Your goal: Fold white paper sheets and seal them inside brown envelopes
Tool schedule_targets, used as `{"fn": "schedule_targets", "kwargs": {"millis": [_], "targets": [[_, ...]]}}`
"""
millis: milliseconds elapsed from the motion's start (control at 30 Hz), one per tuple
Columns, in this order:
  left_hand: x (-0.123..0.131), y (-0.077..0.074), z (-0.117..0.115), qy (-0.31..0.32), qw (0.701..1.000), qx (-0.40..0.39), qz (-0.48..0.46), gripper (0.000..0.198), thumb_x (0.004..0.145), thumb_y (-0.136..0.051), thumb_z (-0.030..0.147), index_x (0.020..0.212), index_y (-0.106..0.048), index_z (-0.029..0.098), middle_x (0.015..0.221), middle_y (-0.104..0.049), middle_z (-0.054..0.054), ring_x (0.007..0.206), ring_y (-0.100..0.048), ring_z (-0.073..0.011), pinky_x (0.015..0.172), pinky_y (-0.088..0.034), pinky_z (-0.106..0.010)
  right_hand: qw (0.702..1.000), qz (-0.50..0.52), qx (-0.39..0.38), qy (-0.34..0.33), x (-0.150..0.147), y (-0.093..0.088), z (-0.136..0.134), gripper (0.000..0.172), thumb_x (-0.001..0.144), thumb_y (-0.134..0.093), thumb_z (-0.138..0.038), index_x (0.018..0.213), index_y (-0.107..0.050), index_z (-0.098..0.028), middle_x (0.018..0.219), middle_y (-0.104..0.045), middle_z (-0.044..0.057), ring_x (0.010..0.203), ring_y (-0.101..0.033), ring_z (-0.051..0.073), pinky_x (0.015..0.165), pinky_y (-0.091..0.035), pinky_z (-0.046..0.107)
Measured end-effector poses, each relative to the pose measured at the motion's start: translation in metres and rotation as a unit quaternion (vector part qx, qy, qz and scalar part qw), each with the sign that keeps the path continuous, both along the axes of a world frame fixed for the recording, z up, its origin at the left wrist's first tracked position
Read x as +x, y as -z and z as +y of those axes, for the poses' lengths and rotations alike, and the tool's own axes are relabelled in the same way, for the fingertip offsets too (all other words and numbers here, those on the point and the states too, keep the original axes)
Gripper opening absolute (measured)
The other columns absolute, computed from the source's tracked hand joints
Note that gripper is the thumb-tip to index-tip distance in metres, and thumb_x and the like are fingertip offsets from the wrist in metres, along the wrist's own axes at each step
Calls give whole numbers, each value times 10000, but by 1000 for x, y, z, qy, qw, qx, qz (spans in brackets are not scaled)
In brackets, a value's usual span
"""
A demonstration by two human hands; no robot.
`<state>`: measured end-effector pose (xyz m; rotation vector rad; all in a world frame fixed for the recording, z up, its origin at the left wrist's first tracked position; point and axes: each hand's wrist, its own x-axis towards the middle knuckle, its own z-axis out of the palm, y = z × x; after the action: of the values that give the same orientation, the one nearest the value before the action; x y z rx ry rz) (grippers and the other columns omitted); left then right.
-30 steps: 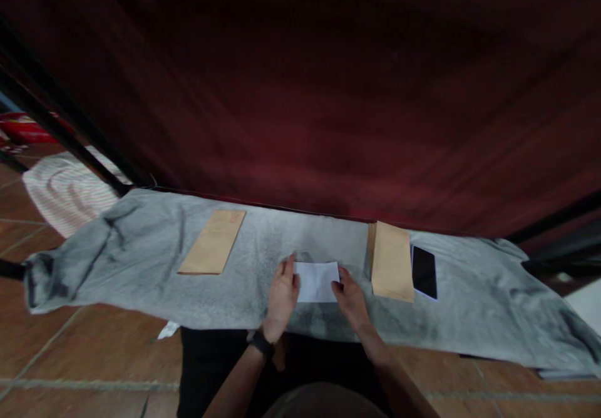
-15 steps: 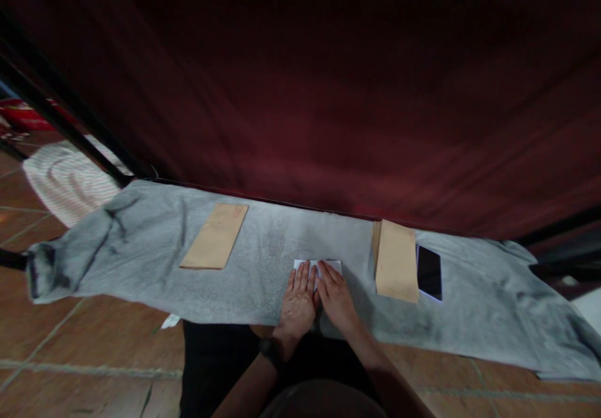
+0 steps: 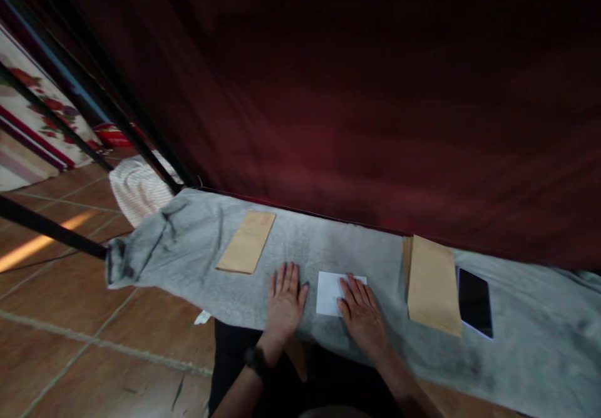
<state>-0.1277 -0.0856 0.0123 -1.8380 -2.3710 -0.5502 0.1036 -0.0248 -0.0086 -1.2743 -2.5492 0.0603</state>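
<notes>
A small white sheet of paper point(image 3: 328, 294), perhaps folded, lies on the grey cloth point(image 3: 300, 236) in front of me. My right hand point(image 3: 361, 315) rests flat on its right half with fingers stretched out. To the left of the paper, apart from it, my left hand point(image 3: 285, 302) is over the cloth, fingers spread and holding nothing. A dark watch or band point(image 3: 256, 363) is on the left wrist. One brown envelope point(image 3: 247, 243) lies beyond my left hand. On the right is a stack of brown envelopes point(image 3: 432, 286).
A phone point(image 3: 475, 302) with a dark screen lies right beside the stack. Behind the cloth hangs a dark red curtain point(image 3: 310, 124). Black metal bars point(image 3: 51, 227) cross the left side, near a striped cloth point(image 3: 141, 186). A white scrap point(image 3: 202, 317) is on the tiled floor point(image 3: 154, 336).
My left hand has come off the white paper and moved left onto the cloth. The right hand stays on the paper. My view has turned left, so everything appears farther right.
</notes>
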Motion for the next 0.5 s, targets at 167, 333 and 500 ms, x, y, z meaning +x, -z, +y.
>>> {"fn": "schedule_targets", "kwargs": {"millis": [167, 333, 500], "targets": [[-111, -26, 3, -260, 965, 36, 4, 669, 960, -414, 417, 1500, -370, 24, 1529, -421, -283, 1452, -351, -394, 1126, -340, -577, 1000, -5, 4, 7, -2, 1, -1, 530, 1046, -362, -398, 1538, -407, -207, 1610, -352, 80, 1469, -357, 259, 1205, -269, 493], [-176, -36, -2, -293, 951, -65, -73, 723, 859, -568, 447, 1435, -438, 29, 1296, -614, -280, 1191, -581, -402, 944, -470, -488, 1000, -6, 5, 9, -3, 1, -1, 526, 1043, -367, -394, 1529, -421, -203, 1615, -345, 79, 1473, -349, 254, 1211, -253, 490], [-173, -51, 3, -278, 934, 33, -223, 585, 687, -740, 339, 1205, -628, 91, 954, -713, -170, 1020, -653, -362, 827, -492, -404, 1000, 2, 2, 16, -4, 1, -2, 525, 1043, -363, -387, 1538, -404, -215, 1616, -343, 72, 1476, -343, 247, 1215, -245, 490]]}}
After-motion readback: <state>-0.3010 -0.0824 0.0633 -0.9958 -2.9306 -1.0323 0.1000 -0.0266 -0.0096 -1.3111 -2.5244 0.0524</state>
